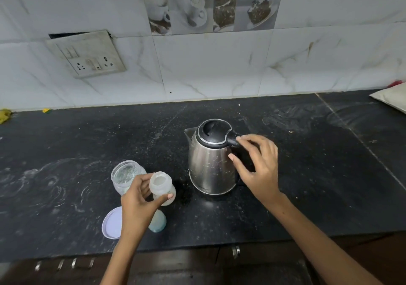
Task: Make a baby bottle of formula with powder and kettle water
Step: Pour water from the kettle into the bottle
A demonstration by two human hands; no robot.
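Note:
A steel kettle (208,163) with a black lid stands upright on the dark counter (307,174), spout to the left. My right hand (257,166) curls around its black handle, fingers not fully closed. My left hand (140,201) grips an open, cloudy baby bottle (161,185) upright on the counter. Just behind the bottle is an open clear jar (125,174) with white powder. Near my left wrist lie the jar's pale lid (112,223) and a bluish bottle cap (158,221).
A tiled wall with a switch and socket plate (87,54) rises behind the counter. A pale packet (393,96) lies at the far right. Yellow scraps (4,115) sit at the far left. Drawer handles (236,251) show below the counter's front edge.

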